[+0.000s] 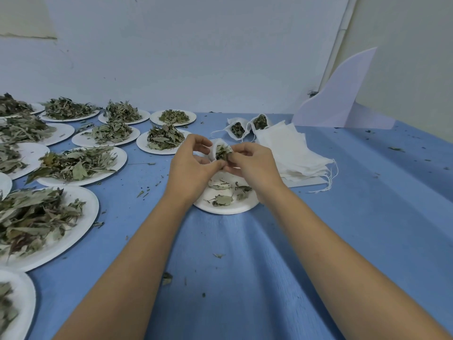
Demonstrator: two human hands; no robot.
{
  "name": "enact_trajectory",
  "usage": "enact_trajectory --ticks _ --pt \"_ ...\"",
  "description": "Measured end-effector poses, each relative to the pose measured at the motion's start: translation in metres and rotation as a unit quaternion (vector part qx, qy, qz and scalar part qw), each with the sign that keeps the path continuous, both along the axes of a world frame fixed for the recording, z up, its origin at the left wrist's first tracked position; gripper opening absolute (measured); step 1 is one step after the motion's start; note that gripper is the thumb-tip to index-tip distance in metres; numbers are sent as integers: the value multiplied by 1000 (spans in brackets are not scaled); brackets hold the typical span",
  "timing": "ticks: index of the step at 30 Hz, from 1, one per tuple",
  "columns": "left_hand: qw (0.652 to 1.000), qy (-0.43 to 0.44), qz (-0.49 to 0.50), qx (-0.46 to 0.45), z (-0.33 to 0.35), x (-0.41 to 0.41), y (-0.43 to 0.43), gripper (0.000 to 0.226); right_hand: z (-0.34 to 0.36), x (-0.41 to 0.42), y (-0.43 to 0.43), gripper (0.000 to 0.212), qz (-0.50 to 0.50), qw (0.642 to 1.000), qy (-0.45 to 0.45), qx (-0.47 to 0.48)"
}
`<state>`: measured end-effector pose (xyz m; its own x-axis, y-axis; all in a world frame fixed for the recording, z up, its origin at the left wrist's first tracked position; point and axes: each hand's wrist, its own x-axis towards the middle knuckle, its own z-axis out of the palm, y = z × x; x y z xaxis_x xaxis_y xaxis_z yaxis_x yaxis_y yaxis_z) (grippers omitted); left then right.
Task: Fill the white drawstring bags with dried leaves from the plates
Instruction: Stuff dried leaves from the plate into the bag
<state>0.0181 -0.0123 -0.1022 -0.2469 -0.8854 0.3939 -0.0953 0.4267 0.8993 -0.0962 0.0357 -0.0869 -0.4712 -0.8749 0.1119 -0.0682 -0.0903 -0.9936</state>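
My left hand (190,165) pinches the rim of a small white drawstring bag (215,148) and holds its mouth open above a white plate (225,204). My right hand (252,163) pinches a clump of dried leaves (223,153) at the bag's mouth. A few leaves lie on the plate beneath my hands. Two filled bags (247,126) lie behind, next to a stack of empty white bags (294,153).
Several white plates heaped with dried leaves (78,163) cover the left side of the blue tablecloth (245,266). A white folded board (343,101) stands at the back right by the wall. Leaf crumbs are scattered over the cloth.
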Motion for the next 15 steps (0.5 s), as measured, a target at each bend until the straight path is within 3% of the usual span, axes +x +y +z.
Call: enact_trajectory --ticks 5,7,15 --pt "992 -31 112 -48 -3 -5 0 23 0 11 4 8 -61 971 230 -9" --pt "986 -45 149 -60 -2 -4 -2 22 0 19 6 7 -56 960 273 -29" --pt "972 -93 185 -111 -3 -3 4 24 -1 23 12 26 -30 983 158 -85"
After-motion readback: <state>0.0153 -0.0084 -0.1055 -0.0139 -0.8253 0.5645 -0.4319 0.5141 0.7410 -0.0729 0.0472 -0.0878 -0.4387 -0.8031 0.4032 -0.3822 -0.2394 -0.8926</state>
